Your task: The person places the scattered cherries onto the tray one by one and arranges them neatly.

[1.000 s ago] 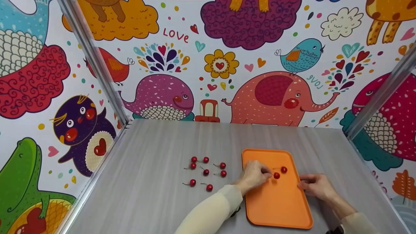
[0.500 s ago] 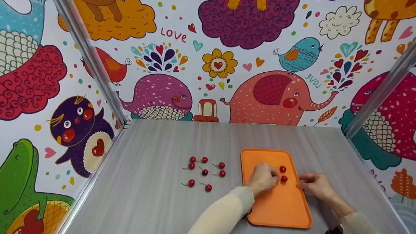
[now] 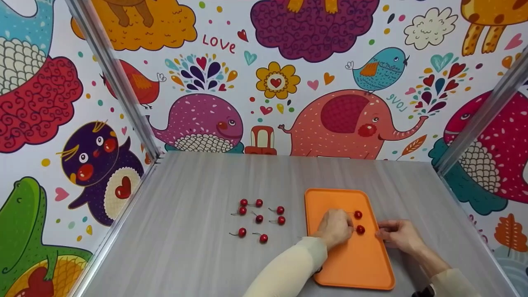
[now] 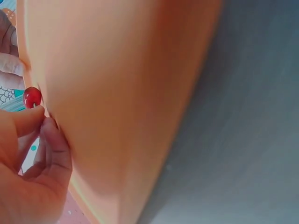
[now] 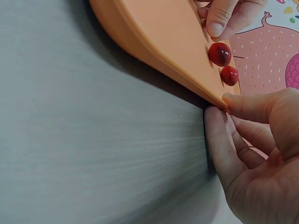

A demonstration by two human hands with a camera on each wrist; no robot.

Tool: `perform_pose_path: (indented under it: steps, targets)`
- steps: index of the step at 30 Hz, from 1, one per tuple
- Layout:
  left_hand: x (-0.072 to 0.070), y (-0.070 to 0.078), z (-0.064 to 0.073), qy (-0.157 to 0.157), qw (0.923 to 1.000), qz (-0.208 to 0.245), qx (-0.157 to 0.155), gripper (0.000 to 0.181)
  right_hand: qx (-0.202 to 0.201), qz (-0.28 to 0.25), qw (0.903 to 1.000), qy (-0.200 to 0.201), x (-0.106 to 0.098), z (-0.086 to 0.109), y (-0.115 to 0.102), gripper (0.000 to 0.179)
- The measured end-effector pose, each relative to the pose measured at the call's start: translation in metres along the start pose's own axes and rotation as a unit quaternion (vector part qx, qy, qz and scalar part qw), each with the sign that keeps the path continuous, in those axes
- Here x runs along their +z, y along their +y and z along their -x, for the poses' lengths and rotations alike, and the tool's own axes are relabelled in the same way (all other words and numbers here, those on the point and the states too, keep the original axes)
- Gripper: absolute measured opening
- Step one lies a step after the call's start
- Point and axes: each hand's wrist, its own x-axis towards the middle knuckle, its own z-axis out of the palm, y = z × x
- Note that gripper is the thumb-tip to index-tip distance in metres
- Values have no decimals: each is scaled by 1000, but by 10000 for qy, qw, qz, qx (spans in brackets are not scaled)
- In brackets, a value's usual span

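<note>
My left hand (image 3: 336, 227) is over the orange tray (image 3: 354, 268), pinching the stem of a cherry (image 3: 360, 229) between thumb and fingertips. That cherry (image 4: 32, 97) shows just past the fingertips in the left wrist view. Slightly farther back on the tray lies a second cherry (image 3: 358, 214), its stem pointing left. With thumb above and fingers beneath, my right hand (image 3: 402, 236) grips the tray's right rim; the right wrist view shows this hold (image 5: 261, 126) up close. Both red cherries (image 5: 219, 54) sit near that rim. Part of the tray is hidden behind my left hand.
Several stemmed cherries (image 3: 259, 218) lie loosely grouped on the grey table (image 3: 198, 255), left of the tray. A wall with cartoon animals (image 3: 206, 119) stands behind the table, and metal posts (image 3: 117, 78) rise at its back corners.
My left hand has moved right across the tray, bringing its cherry down in front of the other one, then a little toward me. My right hand has kept its hold on the rim.
</note>
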Motion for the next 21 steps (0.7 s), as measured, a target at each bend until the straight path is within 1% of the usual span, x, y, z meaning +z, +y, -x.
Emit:
perform_pose_path:
  steps: [3, 11, 21]
  targets:
    - [1, 0, 0, -7, 9999, -111, 93, 15, -54, -82, 10000, -14, 1, -1, 2, 39]
    - [3, 4, 1, -173, 9997, 44, -194, 13, -20, -33, 10000, -2, 1, -1, 2, 42]
    - [1, 7, 2, -173, 9996, -121, -212, 10, -8, -8, 10000, -15, 1, -2, 0, 41]
